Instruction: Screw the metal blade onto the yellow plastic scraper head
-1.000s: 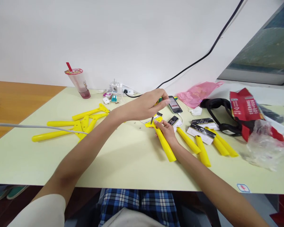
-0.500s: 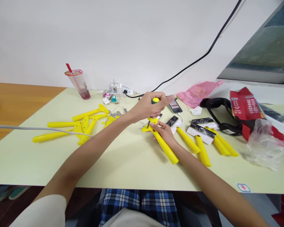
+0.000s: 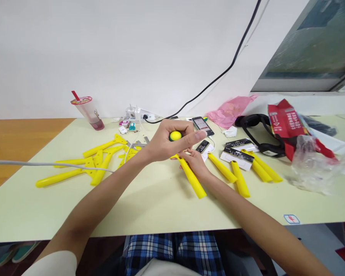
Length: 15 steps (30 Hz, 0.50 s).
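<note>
Taking the phone point(image 3: 202, 125) at the back of your desk point(image 3: 149, 199) as the mark: far to its left stands a plastic cup point(image 3: 87, 111) with a red straw, and nearer you than that lies a loose heap of yellow scraper handles point(image 3: 89, 165), well left of the phone. Your left hand point(image 3: 172, 140) sits just left of and nearer you than the phone, fingers curled closed around a screwdriver point(image 3: 175, 135) whose yellow-and-green butt end faces you; its tip is hidden behind the hand. Directly beneath it, your right hand point(image 3: 196, 161) pinches the head end of one yellow scraper point(image 3: 191, 177), which lies on the desk with its handle running toward you; the two hands are touching or nearly so. Right of the phone and nearer you lie more yellow scrapers with black-and-white cards point(image 3: 237, 155). Further right are a pink bag point(image 3: 230, 111), a black strap point(image 3: 258, 132), a red packet point(image 3: 287, 122) and a clear plastic bag point(image 3: 316, 163).
</note>
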Each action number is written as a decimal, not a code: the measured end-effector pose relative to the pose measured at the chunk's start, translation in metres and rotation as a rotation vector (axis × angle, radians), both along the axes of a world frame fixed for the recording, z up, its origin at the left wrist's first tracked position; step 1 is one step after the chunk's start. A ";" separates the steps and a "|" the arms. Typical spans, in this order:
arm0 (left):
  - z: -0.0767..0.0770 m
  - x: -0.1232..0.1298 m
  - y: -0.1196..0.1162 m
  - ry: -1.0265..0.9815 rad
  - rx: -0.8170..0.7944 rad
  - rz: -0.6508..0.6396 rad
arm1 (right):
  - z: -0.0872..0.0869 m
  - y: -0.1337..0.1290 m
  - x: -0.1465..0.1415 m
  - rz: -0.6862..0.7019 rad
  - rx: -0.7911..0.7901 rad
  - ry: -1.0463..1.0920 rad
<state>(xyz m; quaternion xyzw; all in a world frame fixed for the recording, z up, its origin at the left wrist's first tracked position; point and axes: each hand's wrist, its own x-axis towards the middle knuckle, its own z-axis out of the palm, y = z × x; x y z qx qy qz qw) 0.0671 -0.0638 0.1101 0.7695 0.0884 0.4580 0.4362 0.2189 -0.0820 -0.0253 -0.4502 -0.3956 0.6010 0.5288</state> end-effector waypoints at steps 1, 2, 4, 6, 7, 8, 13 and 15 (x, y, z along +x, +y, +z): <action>0.002 -0.001 -0.002 0.007 0.016 0.007 | -0.003 0.001 0.000 -0.007 0.000 -0.001; 0.004 -0.003 -0.004 0.012 0.029 0.021 | -0.005 0.002 0.001 -0.011 0.002 0.001; 0.009 -0.007 -0.004 0.011 0.044 0.060 | -0.008 0.004 0.001 -0.012 0.012 0.003; 0.014 -0.014 -0.001 0.000 0.033 0.104 | -0.006 0.004 0.001 -0.016 0.020 -0.007; 0.016 -0.018 0.002 0.001 0.019 0.125 | -0.005 0.004 0.001 -0.017 0.018 -0.019; 0.019 -0.022 0.005 0.016 0.004 0.144 | -0.003 0.003 0.001 -0.022 0.012 -0.032; 0.025 -0.037 0.021 0.386 0.056 0.220 | 0.005 0.003 0.003 -0.022 -0.036 -0.065; 0.020 -0.037 0.028 0.584 0.132 0.225 | 0.004 0.005 0.005 -0.006 -0.037 -0.068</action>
